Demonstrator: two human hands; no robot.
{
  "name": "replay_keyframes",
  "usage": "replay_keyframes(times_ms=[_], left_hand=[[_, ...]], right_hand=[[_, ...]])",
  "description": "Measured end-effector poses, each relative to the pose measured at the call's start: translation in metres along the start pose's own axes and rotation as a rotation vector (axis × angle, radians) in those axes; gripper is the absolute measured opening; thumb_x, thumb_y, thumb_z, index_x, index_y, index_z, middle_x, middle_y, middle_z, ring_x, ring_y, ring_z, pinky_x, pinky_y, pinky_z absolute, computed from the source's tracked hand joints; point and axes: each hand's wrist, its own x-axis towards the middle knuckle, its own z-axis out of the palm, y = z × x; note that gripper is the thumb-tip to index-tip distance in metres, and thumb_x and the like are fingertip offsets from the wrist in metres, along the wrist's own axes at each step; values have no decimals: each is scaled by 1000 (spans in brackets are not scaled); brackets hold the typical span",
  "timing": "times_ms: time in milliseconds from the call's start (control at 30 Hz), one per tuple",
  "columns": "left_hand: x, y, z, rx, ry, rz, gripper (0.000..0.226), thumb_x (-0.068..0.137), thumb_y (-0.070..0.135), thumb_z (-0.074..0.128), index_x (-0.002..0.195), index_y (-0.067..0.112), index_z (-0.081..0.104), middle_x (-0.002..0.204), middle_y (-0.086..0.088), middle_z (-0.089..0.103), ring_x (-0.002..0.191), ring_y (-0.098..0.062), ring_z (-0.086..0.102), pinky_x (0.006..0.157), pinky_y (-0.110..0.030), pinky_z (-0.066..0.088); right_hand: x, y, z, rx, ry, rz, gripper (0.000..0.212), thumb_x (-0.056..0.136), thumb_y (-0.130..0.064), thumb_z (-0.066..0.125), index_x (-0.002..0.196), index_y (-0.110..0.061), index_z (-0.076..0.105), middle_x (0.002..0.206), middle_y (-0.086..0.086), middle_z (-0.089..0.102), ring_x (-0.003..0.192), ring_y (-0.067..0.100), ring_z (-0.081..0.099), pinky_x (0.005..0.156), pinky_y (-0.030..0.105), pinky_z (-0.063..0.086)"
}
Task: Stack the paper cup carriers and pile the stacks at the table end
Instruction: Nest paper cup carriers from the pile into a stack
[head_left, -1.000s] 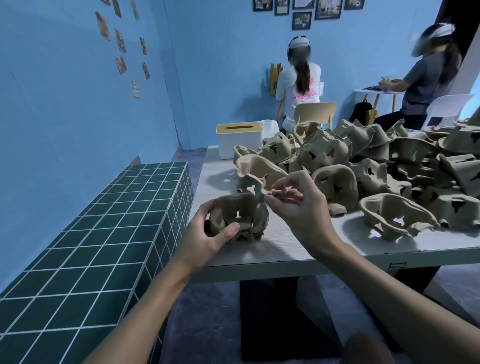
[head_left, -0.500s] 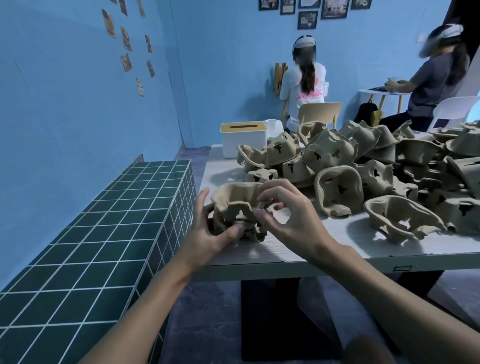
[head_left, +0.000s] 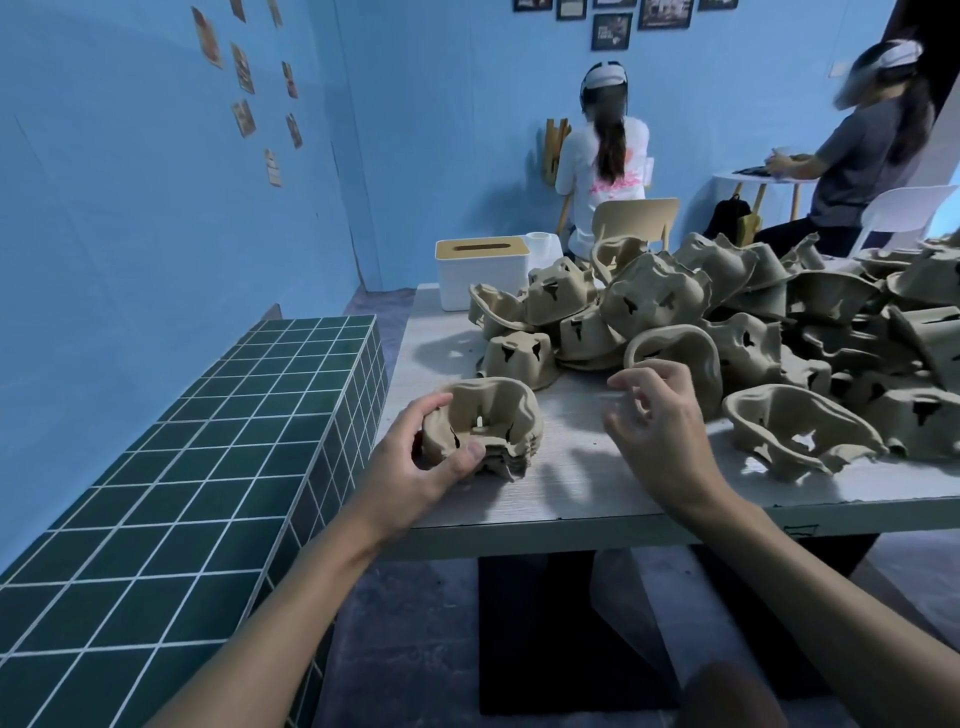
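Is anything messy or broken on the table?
Yes. The loose cup carriers lie in a jumbled heap across the table, tipped every which way, some upside down. The carrier nearest the front edge looks squashed, with a ragged rim. Only the stack in the left hand sits neatly nested.

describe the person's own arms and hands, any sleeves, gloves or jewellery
Both are bare. The left hand and right hand wear no gloves, and no rings show on the fingers in view. The left forearm and right forearm carry no sleeve, watch or bracelet as far as the frame shows them. No markings or tattoos are visible.
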Motion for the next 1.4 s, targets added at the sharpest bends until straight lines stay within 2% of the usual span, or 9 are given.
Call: replay_keyframes(times_ms=[133,333,433,600,733,900,1100,1267,1400], left_hand=[[0,2,1,10,11,6,81,64,71,68,135,36,52,134,14,58,121,4,53,92,-3,38],[0,3,0,29,13,19,80,64,73,66,134,36,52,131,19,58,116,12,53,89,-1,38],[-1,5,0,14,1,23,78,64,72,66,133,38,51,129,26,55,115,16,51,89,-1,38],[-2,1,0,-5,-1,7,78,65,71,68,134,39,51,129,22,57,118,2,56,100,-22,44],[0,2,0,6,-10,18,69,65,71,67,127,47,51,127,24,58,112,3,57,94,-14,43],[0,0,0,12,-13,23,66,66,71,67,126,48,51,130,30,54,123,5,52,99,-18,41],[0,1,0,8,-10,24,65,66,71,67,125,49,51,122,38,56,119,10,53,96,-14,41],[0,0,0,1,-9,24,65,66,70,68,125,48,52,126,29,58,120,3,56,101,-23,43],[0,2,1,2,-12,26,68,66,70,68,127,46,51,127,29,56,119,7,55,98,-19,43]], right_hand=[[2,15,-3,-143,-18,69,32,83,-13,70,114,-20,68,128,12,46,115,33,45,100,47,41],[6,12,-5,-357,-144,177,47,88,-28,61,134,-29,55,143,-3,47,124,27,33,100,38,26],[3,6,-2,-377,-146,75,52,88,-30,61,139,-27,49,140,-8,48,122,24,32,94,36,22],[1,7,-2,-416,-129,26,50,86,-29,61,134,-28,45,131,-7,54,125,22,36,100,37,20],[1,16,-9,-450,-213,87,73,86,-28,61,148,-26,23,131,0,57,127,24,40,107,36,17],[5,18,-9,-416,-220,98,86,85,-20,59,153,-25,8,119,11,62,117,29,45,104,38,23],[3,14,-2,-245,-187,-75,77,88,-25,64,151,-23,21,114,-12,69,116,19,49,96,30,24],[-1,7,2,-148,-111,-220,71,88,-37,68,147,-28,31,103,-19,71,117,9,48,93,27,18],[-4,5,-3,-98,-55,-162,67,80,-37,76,139,-28,45,121,-15,58,122,12,37,95,34,22]])
